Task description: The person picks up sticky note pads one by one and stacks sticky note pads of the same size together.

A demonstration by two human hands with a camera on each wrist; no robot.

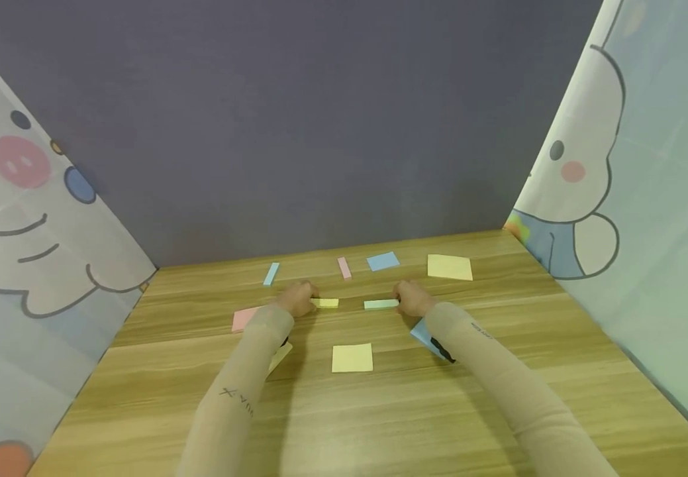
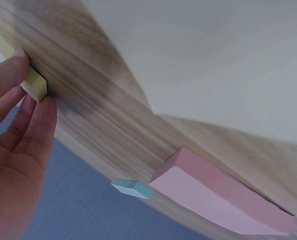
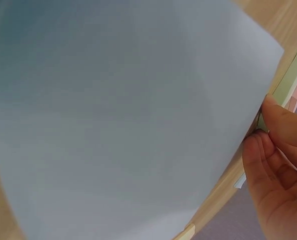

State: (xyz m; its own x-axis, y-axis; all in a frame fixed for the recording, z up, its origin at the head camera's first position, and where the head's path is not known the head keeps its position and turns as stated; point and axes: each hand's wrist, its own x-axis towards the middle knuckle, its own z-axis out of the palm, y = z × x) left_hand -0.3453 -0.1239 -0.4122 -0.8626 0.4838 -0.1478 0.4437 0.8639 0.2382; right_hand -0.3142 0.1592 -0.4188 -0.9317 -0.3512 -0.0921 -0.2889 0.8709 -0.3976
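Note:
My left hand pinches one end of a narrow yellow sticky-note pad lying on the wooden table. In the left wrist view, thumb and fingers of the left hand grip the yellow pad by its sides. Opposite it, my right hand holds the outer end of a narrow pale green sticky-note pad. The right wrist view shows the thumb and fingertips at the near end of the green pad. The two strips lie roughly in line, with a gap between their inner ends.
Behind the hands lie a narrow blue pad, a narrow pink pad, a blue pad and a yellow pad. Nearer are a pink pad, a square yellow pad, and yellow and blue pads partly under the forearms.

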